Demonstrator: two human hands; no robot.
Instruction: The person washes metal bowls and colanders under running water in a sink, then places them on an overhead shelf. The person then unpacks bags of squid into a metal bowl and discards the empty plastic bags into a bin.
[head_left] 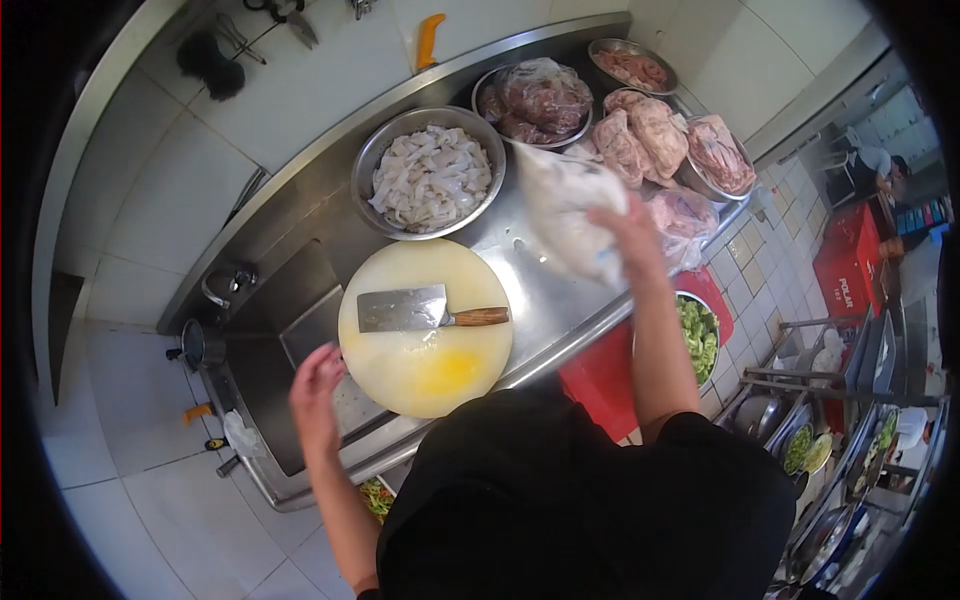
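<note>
My right hand [630, 232] grips a plastic bag [570, 200] with pale contents, smeared by motion, over the steel counter. Over the sink edge, left of the round cutting board [425, 375], my left hand [318, 385] is loosely open and holds nothing. A cleaver [403, 309] with a wooden handle lies flat on the board, near a yellow stain. Behind the board stands a steel bowl [366, 190] of white cut pieces [437, 178]. Bagged pale meat [650, 140] lies on the counter beyond the plastic bag.
A bowl of dark bagged meat [540, 100] and a small meat bowl [633, 68] stand at the back. The sink [275, 375] is on the left. Chopped greens [697, 340] sit below the counter's front edge. A person [868, 165] works far right, beyond a red box [848, 262].
</note>
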